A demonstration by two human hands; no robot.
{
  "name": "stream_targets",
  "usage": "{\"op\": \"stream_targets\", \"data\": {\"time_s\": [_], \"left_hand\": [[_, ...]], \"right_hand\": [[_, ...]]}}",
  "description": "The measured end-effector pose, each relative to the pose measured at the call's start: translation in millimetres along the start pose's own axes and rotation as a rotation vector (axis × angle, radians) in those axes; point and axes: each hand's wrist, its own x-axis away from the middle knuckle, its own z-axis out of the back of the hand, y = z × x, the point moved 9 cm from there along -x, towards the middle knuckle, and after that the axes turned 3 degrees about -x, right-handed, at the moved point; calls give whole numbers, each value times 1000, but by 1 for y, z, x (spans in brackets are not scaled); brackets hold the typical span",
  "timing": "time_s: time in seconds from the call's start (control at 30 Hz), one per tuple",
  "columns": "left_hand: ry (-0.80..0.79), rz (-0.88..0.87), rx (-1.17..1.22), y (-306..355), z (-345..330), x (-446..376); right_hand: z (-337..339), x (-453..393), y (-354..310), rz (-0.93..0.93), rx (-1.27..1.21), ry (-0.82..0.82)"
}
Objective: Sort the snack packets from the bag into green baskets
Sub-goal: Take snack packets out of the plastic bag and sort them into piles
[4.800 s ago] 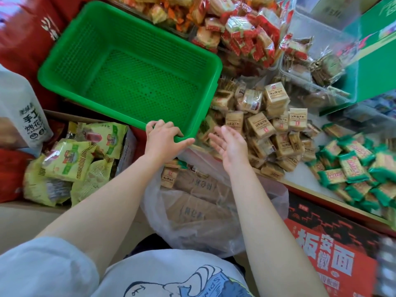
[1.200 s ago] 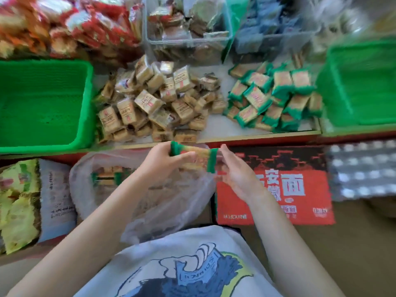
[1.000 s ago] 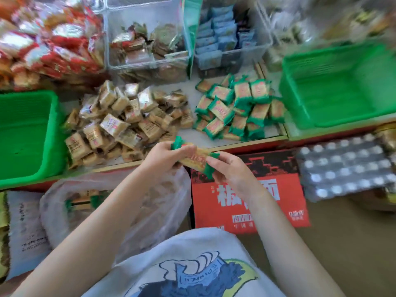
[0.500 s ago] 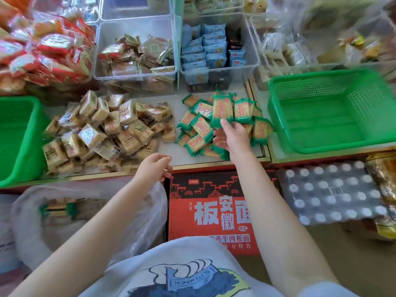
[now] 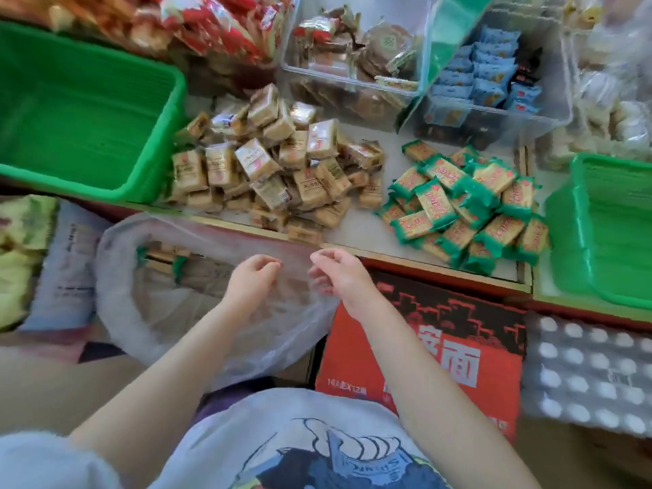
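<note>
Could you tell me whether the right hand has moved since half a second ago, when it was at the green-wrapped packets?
Yes. The right hand has come back toward the person, off the green-wrapped packets, and hovers by the plastic bag.

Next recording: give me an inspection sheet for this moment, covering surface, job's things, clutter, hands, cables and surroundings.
Surface: pale shelf top with a wooden front edge.
Job's things: clear plastic bag below the shelf, a green-ended packet visible inside; pile of tan packets; pile of green-edged packets; left green basket and right green basket, no packets seen in either.
Clutter: clear bins of brown snacks and blue packets; red packets at the back.
Hands: left hand and right hand over the bag mouth, fingers loosely curled, holding nothing.
Cables: nothing seen.
Surroundings: red carton, wrapped white-capped bottles.
</note>
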Motion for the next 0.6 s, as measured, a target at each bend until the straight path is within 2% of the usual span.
{"op": "stream_targets", "data": {"time_s": [0.07, 0.13, 0.23, 0.3, 0.4, 0.5, 0.6], "left_hand": [[132, 67, -119, -52, 56, -4], [224, 135, -227, -103, 107, -6], [279, 211, -436, -159, 159, -12], [284, 246, -481, -186, 177, -25], [225, 300, -383, -223, 190, -52], [88, 303, -180, -247, 197, -77], [52, 259, -60, -250, 210, -94]], "right_hand": [[-64, -13, 32, -98, 96, -127], [-107, -24, 66, -208, 158, -165], [-154, -42, 104, -311, 196, -190], [-184, -57, 118, -341, 210, -185], [-231, -80, 124, -337, 203, -170], [-278, -109, 127, -343, 157, -131], [-311, -144, 136, -402, -3, -47]]}}
